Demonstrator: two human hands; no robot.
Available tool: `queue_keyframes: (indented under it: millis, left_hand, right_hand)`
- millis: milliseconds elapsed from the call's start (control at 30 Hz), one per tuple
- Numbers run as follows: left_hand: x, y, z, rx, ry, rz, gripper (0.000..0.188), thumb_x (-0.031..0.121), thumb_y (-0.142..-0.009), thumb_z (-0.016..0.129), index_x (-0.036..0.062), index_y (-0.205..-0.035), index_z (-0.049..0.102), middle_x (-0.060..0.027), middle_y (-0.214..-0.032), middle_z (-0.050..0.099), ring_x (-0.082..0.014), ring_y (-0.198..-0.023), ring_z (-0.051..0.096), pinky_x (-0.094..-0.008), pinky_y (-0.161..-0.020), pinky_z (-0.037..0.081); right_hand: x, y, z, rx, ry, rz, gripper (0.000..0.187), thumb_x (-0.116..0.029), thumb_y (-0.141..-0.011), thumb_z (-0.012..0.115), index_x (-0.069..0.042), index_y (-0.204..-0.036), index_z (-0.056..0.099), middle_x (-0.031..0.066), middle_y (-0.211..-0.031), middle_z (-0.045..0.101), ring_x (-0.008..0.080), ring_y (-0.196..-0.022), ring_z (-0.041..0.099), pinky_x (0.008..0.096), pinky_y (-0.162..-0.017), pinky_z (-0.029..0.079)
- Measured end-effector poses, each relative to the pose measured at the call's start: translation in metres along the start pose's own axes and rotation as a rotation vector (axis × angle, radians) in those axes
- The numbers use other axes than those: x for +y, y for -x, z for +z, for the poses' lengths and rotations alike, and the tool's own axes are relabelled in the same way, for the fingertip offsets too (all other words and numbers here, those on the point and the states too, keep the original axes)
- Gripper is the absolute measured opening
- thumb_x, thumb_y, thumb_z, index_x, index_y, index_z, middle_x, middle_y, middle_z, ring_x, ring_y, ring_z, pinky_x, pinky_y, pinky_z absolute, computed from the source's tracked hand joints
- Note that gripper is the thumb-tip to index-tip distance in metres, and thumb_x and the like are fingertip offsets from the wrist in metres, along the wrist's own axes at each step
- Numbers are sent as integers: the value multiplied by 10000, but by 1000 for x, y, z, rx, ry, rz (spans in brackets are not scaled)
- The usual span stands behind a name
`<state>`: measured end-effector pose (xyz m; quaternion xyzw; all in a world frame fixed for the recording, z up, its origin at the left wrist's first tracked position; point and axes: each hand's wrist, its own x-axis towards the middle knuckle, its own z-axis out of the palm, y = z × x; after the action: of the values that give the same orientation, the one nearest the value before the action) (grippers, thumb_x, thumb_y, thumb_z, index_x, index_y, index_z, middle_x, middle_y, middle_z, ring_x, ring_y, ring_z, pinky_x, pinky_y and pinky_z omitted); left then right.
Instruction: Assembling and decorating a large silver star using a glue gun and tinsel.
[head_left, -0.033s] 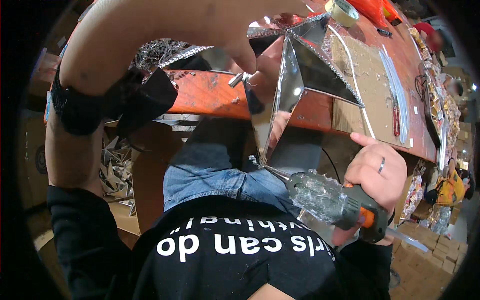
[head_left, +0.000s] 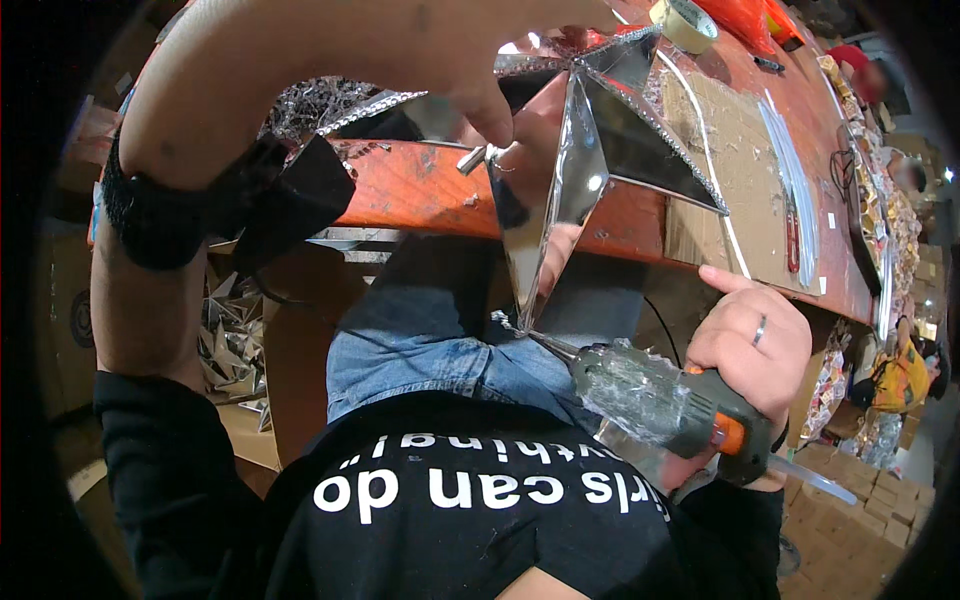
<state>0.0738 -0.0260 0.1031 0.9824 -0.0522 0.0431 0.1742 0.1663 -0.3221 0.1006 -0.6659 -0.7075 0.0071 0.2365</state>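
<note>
**Two hands work on one mirrored star at the edge of an orange table**

One large star (head_left: 590, 150) made of mirror panels sits at the near edge of an orange table (head_left: 410, 190), with its lowest point hanging down past the edge over the person's lap. Its edges are trimmed with a beaded silver strip.

The left hand (head_left: 490, 95) reaches in from above, the bare forearm arching across the top of the view with one black band around it. Its fingers are closed on the star's upper left part, pinching near a small silver metal piece (head_left: 478, 157) that sticks out beside the star.

The right hand (head_left: 750, 345), wearing one ring, is wrapped around one glue gun (head_left: 670, 400), grey with an orange trigger part, its body crusted with dried glue. The index finger stretches forward along the top; the other fingers grip the handle. The nozzle touches or sits just beside the star's lowest point.

On the table beyond the star lie one sheet of cardboard (head_left: 730, 130), one roll of tape (head_left: 685, 22) near the far edge, and a few long clear strips (head_left: 790, 170). To the left, below the table, a heap of small mirrored star pieces (head_left: 230, 335) rests in a cardboard box; there are too many to count.
</note>
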Motion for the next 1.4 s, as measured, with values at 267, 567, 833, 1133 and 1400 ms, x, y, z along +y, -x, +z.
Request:
queue_keyframes:
  millis: [267,567,833,1133,1400]
  left_hand:
    - [2,14,-9,-36,-95,-28,733,227,-711,802,42,-1363,523,-199,-1219,636,-314,-1128,623,-379,-991,474]
    - [43,-2,-48,-402,-35,-44,729,360,-839,758,-60,-1349,449,-246,-1177,629,-364,-1057,621,-447,-923,507]
    - [46,11,-55,-351,-86,-61,775,355,-810,779,-64,-1366,438,-267,-1226,608,-353,-1095,617,-429,-938,499]
    - [38,11,-46,-249,-124,69,828,390,-805,774,-66,-1394,415,-267,-1213,619,-341,-1084,623,-416,-940,499]
    - [42,0,-50,-431,-59,-53,699,277,-838,759,-71,-1350,436,-218,-1048,669,-301,-887,641,-407,-791,533]
  right_hand:
    - [22,6,10,311,91,-64,502,-520,-760,771,-44,-864,647,88,-819,693,282,-750,699,416,-795,579]
    - [84,26,3,371,694,260,689,-45,-805,682,-21,-1420,373,179,-1383,465,271,-1223,507,382,-951,461]
    - [-6,-3,97,536,1116,-563,439,-285,-911,688,-415,-1311,562,-20,-1415,311,233,-1232,356,382,-934,413]
    - [-44,-22,69,302,284,-554,125,-108,-743,723,-140,-858,760,-68,-984,577,98,-805,497,254,-595,353]
    - [7,-81,21,114,-194,-11,189,50,-808,704,17,-993,706,109,-995,706,217,-914,657,323,-827,508]
